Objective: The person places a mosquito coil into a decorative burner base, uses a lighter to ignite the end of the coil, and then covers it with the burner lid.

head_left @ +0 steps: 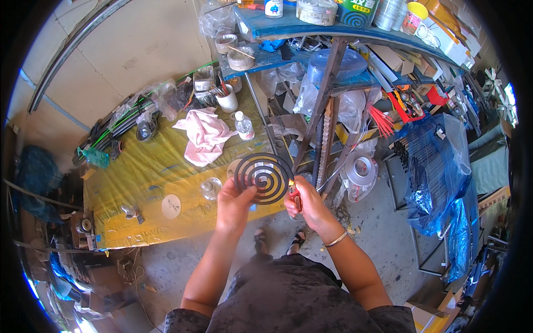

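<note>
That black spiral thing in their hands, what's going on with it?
A person stands at a cluttered yellow table holding a dark spiral coil up in the left hand. The right hand holds a red lighter, its small flame touching the coil's outer edge. A pink cloth and a small bottle lie on the table behind.

One head-worn fisheye view looks steeply down, near the hands; table [139, 183] at left, shelves [344, 33] ahead.
</note>
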`<state>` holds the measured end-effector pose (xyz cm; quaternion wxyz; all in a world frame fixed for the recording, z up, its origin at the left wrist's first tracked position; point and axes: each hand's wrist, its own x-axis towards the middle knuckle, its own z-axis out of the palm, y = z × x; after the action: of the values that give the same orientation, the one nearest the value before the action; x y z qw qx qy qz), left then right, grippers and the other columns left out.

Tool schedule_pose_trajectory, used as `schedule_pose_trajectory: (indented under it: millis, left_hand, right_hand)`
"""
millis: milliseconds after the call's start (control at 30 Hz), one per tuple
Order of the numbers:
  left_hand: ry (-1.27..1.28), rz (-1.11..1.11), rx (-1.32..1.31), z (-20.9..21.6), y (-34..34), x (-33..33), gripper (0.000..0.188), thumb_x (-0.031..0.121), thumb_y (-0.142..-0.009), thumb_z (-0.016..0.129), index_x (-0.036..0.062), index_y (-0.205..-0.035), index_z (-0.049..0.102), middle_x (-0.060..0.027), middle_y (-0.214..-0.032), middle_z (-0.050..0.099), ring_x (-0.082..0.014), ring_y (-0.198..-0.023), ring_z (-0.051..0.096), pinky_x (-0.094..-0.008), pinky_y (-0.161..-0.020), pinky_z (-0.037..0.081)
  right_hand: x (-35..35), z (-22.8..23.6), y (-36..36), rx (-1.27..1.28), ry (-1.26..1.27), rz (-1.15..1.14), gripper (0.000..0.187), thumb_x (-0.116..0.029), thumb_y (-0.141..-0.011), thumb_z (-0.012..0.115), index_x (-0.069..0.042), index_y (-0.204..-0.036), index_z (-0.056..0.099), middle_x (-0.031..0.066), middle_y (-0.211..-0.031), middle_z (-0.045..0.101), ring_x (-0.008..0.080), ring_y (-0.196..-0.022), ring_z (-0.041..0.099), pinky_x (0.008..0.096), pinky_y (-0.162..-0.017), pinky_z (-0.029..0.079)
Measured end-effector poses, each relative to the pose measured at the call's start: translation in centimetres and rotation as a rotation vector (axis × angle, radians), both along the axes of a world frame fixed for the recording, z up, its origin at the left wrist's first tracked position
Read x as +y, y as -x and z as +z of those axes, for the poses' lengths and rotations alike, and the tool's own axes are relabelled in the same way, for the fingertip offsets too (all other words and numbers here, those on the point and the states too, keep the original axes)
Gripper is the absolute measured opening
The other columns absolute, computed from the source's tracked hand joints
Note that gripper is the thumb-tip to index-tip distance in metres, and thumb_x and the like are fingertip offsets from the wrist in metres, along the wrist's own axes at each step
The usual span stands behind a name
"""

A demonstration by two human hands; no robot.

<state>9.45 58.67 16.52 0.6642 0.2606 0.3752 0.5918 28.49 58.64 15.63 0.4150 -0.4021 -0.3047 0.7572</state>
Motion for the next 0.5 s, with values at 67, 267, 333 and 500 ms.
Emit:
schedule_pose_trajectory:
  millis: [67, 267, 333, 500]
  left_hand:
    - [-0.002, -0.003, -0.003, 0.02, 0.0, 0.05, 0.018, -0.008, -0.086, 0.057, 0.0005, -0.102, 0.055, -0.0128, -0.097, 0.065, -0.0208, -0.085, 0.066, -0.0335, -0.076, 0.054]
    - [0.003, 0.001, -0.001, 0.17, -0.06, 0.07, 0.017, -0.007, -0.086, 0.057, 0.0007, -0.101, 0.055, -0.0129, -0.097, 0.066, -0.0209, -0.085, 0.066, -0.0332, -0.076, 0.054]
    - [0.006, 0.006, 0.003, 0.23, -0.08, 0.05, 0.017, -0.007, -0.086, 0.057, 0.0007, -0.101, 0.055, -0.0128, -0.097, 0.065, -0.021, -0.085, 0.066, -0.0332, -0.076, 0.054]
    - [-0.033, -0.024, 0.015, -0.45, 0.19, 0.03, 0.022, -0.007, -0.087, 0.056, 0.0017, -0.107, 0.055, -0.0103, -0.1, 0.066, -0.0205, -0.087, 0.067, -0.0347, -0.077, 0.057]
  right_hand:
    - [0.03, 0.11, 0.0, -0.002, 0.004, -0.008, 0.025, -0.037, -0.099, 0.041, -0.013, -0.093, 0.04, -0.0008, -0.06, 0.042, 0.0084, -0.049, 0.038, 0.0238, -0.046, 0.031]
    - [0.2, -0.12, -0.1, 0.005, -0.002, -0.011, 0.025, -0.037, -0.099, 0.041, -0.013, -0.092, 0.041, -0.0008, -0.06, 0.042, 0.008, -0.05, 0.038, 0.0238, -0.046, 0.031]
    - [0.22, 0.0, -0.09, -0.006, -0.006, -0.011, 0.025, -0.037, -0.099, 0.041, -0.013, -0.092, 0.041, -0.0008, -0.06, 0.042, 0.008, -0.049, 0.038, 0.0238, -0.046, 0.031]
    - [0.14, 0.1, -0.2, -0.011, -0.012, -0.014, 0.025, -0.037, -0.099, 0.041, -0.013, -0.092, 0.041, -0.0009, -0.059, 0.042, 0.0081, -0.05, 0.038, 0.0239, -0.046, 0.031]
